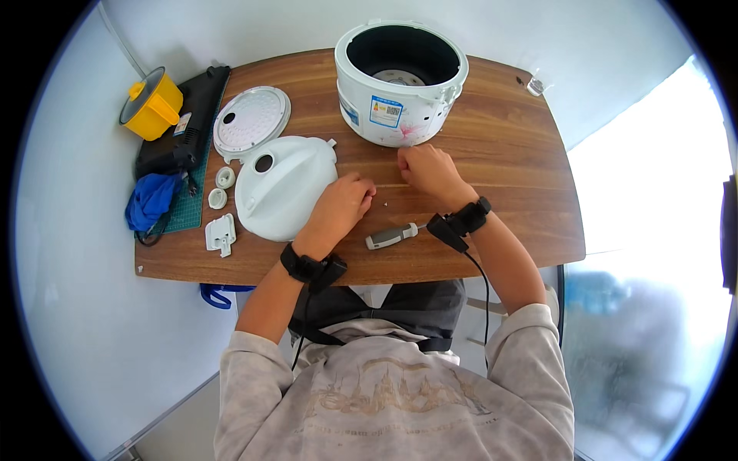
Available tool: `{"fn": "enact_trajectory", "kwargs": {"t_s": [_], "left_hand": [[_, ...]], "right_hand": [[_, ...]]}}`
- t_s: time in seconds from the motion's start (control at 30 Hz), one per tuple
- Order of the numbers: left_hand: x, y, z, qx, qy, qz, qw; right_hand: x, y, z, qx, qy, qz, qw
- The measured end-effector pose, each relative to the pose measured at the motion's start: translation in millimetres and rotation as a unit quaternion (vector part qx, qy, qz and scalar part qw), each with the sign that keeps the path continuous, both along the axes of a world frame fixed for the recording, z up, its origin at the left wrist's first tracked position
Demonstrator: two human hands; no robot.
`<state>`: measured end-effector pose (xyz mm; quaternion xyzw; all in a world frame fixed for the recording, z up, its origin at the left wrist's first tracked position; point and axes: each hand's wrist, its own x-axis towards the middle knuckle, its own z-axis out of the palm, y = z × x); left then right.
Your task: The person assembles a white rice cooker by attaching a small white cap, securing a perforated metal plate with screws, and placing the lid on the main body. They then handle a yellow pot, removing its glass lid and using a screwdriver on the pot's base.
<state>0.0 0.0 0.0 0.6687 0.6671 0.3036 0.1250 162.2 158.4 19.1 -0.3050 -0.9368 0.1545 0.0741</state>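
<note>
My left hand point(342, 206) is closed over the tabletop, its fingers curled in, beside the right edge of a white rounded lid cover point(296, 196). My right hand point(432, 173) makes a fist just in front of a white rice cooker body point(430, 104). Whether either fist has something in it is hidden. The cooker body stands upright, uncovered, with a dark inside and a round metal plate at its bottom. A grey-handled screwdriver point(390, 236) lies on the wood between my forearms, its tip end near the black band on my right wrist.
A round white inner lid point(254, 121) lies behind the cover. Two small white caps point(217, 199) and a white plastic bracket point(221, 233) sit to its left. Farther left are a green cutting mat point(187, 211), a blue cloth point(154, 201), a black case point(177, 134) and a yellow pot point(154, 107).
</note>
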Motion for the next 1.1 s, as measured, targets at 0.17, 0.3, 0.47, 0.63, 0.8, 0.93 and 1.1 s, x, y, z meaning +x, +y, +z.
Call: {"fn": "enact_trajectory", "kwargs": {"t_s": [0.17, 0.3, 0.47, 0.63, 0.8, 0.93, 1.1], "left_hand": [[4.0, -3.1, -0.4, 0.004, -0.001, -0.007, 1.0], [1.8, -2.8, -0.2, 0.01, 0.007, -0.011, 1.0], [-0.5, -2.3, 0.5, 0.003, 0.0, -0.011, 1.0], [-3.4, -1.6, 34.7, -0.002, -0.042, -0.005, 0.999], [-9.3, 28.6, 84.1, 0.165, 0.028, 0.01, 0.986], [-0.6, 58.0, 120.9, 0.23, 0.132, 0.014, 0.964], [3.7, 88.9, 130.4, 0.223, 0.217, -0.023, 0.95]], "right_hand": [[6.9, 1.2, -5.6, -0.013, 0.007, 0.006, 1.0], [8.0, 1.5, -2.4, -0.019, 0.021, 0.003, 1.0], [14.5, -6.1, 16.2, -0.025, 0.034, -0.025, 0.999], [37.2, -24.2, 42.7, -0.07, 0.13, -0.045, 0.988], [60.7, -85.4, 38.6, -0.048, 0.087, 0.073, 0.992], [67.5, -98.9, 13.7, -0.022, 0.096, 0.122, 0.988], [67.1, -114.9, 13.8, 0.02, 0.07, 0.122, 0.99]]}}
